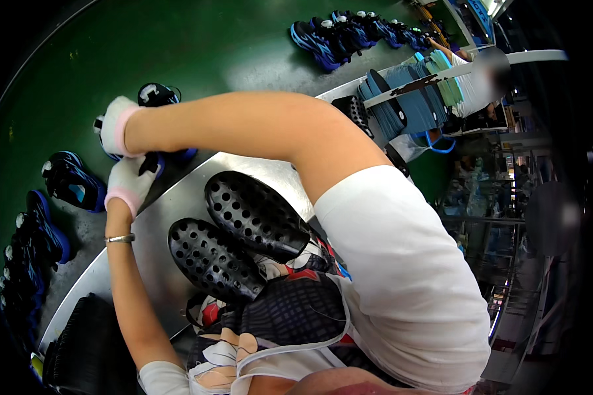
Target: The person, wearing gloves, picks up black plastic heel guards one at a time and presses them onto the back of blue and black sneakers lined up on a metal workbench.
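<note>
Both my hands wear white gloves with pink cuffs and are close together at the left, over the near edge of the green belt. My left hand [128,180] is closed round a black and blue sneaker [157,163], thumb toward its side. Just beyond it, my right hand [117,125] bends over the same sneaker, with my right forearm stretched across the view. The gloves hide most of the shoe, and the right fingertips are out of sight. Another black and blue sneaker [157,94] stands right behind my right wrist.
More sneakers [74,181] line the green belt [197,39] at left and far right. Two perforated black shells [254,214] rest by the metal table [161,247] before me. Stacked blue-grey insoles [408,95] stand at right, near another person [471,85]. A black ribbed object [89,349] is lower left.
</note>
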Action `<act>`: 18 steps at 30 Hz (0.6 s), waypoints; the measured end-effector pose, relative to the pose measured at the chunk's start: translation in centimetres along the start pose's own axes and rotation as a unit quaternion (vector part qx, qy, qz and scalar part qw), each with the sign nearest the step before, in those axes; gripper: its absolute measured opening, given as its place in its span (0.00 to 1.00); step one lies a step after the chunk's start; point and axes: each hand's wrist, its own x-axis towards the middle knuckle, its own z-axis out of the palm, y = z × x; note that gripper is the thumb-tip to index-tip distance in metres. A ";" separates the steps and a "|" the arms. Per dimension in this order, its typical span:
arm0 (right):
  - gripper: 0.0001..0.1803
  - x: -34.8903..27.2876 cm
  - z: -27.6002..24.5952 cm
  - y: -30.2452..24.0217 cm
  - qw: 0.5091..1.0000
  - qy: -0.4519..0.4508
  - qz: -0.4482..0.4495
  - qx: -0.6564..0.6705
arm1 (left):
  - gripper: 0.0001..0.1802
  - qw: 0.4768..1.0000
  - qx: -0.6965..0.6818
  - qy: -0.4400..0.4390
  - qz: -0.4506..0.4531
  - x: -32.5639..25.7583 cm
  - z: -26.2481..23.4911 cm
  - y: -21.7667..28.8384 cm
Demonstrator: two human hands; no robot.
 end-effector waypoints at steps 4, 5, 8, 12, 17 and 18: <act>0.16 0.2 -0.3 -0.7 0.999 -0.043 -0.004 -0.019 | 0.18 0.999 0.000 -0.010 -0.032 -1.0 -0.7 1.3; 0.16 -0.1 -0.5 -0.8 0.999 -0.051 -0.007 -0.015 | 0.17 1.000 0.000 0.003 -0.029 -1.1 -0.7 1.6; 0.16 1.6 1.4 -0.8 0.999 -0.006 0.040 0.023 | 0.20 0.999 -0.007 -0.018 -0.040 -0.3 0.1 1.1; 0.16 1.7 0.7 -1.1 1.000 -0.014 0.006 0.008 | 0.20 0.998 -0.005 0.003 -0.060 0.0 0.3 -0.8; 0.17 -2.3 -1.9 -0.2 0.995 -0.004 0.086 0.050 | 0.15 0.999 0.039 -0.012 -0.022 0.1 0.2 -1.3; 0.19 -2.6 -1.9 0.4 0.994 -0.013 0.092 0.058 | 0.16 0.997 0.070 -0.007 -0.018 -0.1 0.0 -1.2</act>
